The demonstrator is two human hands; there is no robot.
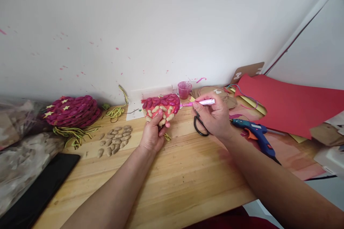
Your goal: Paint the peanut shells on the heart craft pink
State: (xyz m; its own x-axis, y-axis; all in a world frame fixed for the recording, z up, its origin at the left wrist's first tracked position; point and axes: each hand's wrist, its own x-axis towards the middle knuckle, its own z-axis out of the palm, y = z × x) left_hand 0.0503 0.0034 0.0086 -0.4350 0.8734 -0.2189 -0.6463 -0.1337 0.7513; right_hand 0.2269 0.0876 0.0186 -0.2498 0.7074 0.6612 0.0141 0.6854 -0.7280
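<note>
My left hand [153, 130] grips the lower edge of a red craft piece covered in peanuts [160, 108], thumb on its front. Peanuts along its top and right side are painted magenta; those lower down are bare tan. In my right hand [212, 114] is a white-handled paintbrush [206, 102], pinched between thumb and fingers. Its pink-stained tip meets the right edge of the peanut piece. Behind them, a clear plastic cup [184, 89] with magenta paint stands by the wall. Black-handled scissors [200, 126] lie partly under my right hand.
Loose peanuts [116, 137] and a stack of magenta peanut pieces with yellow stars [72, 110] lie left, beside plastic bags [24, 164] and a black flat object [43, 189]. Rightward are a blue glue gun [258, 132], red paper [292, 100] and cardboard cutouts [215, 92].
</note>
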